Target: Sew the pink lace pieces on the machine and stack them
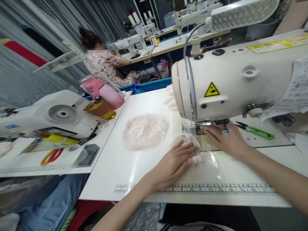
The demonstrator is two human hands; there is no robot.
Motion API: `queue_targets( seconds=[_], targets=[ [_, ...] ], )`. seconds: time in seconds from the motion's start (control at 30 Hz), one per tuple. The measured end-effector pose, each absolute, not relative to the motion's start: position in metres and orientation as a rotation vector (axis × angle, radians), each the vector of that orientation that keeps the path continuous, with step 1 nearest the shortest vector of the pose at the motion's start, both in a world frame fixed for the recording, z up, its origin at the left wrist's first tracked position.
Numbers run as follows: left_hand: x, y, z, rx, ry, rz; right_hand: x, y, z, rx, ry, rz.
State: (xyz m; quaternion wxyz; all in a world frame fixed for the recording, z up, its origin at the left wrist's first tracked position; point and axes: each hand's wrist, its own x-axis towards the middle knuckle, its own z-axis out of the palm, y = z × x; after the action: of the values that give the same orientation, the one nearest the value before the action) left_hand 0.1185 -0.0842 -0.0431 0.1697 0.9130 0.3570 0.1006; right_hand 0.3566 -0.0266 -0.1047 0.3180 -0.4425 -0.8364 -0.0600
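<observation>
A printed ruler strip (216,189) runs along the near edge of the white sewing table (134,170). Just beyond it the left hand (176,162) lies palm down, fingers spread flat, pressing on a pale pink lace piece (191,141) without gripping it. The lace piece runs from under that hand up and to the right toward the presser foot (199,126), its long axis pointing at the needle area; its far end lies under the foot. The right hand (225,139) rests just right of the foot, fingers stretched out low and flat, fingertips touching the fabric beside the foot; nothing is pinched between them.

Left of the hands, apart from them, a heap of the same pink lace (145,131) sits on the table. Green thread snips (257,131) lie right of the right hand, under the sewing machine (235,83), whose head spans the table from right to left.

On the neighbouring table to the left lie red-handled scissors (51,156), a yellow-topped jar (99,108) whose contents cannot be made out, and a pink bottle (107,93) lying tilted. Farther back, another person (103,62) sits at another machine.
</observation>
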Motion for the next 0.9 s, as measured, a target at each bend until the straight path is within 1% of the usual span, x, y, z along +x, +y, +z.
queue_targets(
  seconds=[0.07, 0.1, 0.17, 0.23, 0.37, 0.57, 0.77, 0.9],
  targets=[
    [0.132, -0.088, -0.044, 2.612, 0.828, 0.304, 0.356, -0.027, -0.100, -1.182, -2.234, -0.216],
    [0.137, -0.089, -0.046, 2.631, 0.844, 0.352, 0.356, -0.027, -0.098, -1.174, -2.247, -0.244],
    [0.144, -0.089, -0.054, 2.705, 1.019, 0.447, 0.355, -0.028, -0.093, -1.135, -2.305, -0.247],
    [0.148, -0.087, -0.062, 2.816, 1.179, 0.464, 0.354, -0.031, -0.091, -1.042, -2.377, -0.219],
    [0.149, -0.078, -0.070, 2.942, 1.206, 0.380, 0.352, -0.036, -0.090, -0.884, -2.408, -0.209],
    [0.150, -0.060, -0.078, 3.028, 1.231, 0.422, 0.353, -0.035, -0.085, -0.958, -2.454, -0.305],
    [0.150, -0.043, -0.087, 3.069, 1.184, 0.464, 0.353, -0.028, -0.084, -1.084, -2.558, -0.219],
    [0.149, -0.039, -0.089, 3.042, 1.186, 0.497, 0.353, -0.027, -0.089, -1.081, -2.529, -0.251]
  ],
)
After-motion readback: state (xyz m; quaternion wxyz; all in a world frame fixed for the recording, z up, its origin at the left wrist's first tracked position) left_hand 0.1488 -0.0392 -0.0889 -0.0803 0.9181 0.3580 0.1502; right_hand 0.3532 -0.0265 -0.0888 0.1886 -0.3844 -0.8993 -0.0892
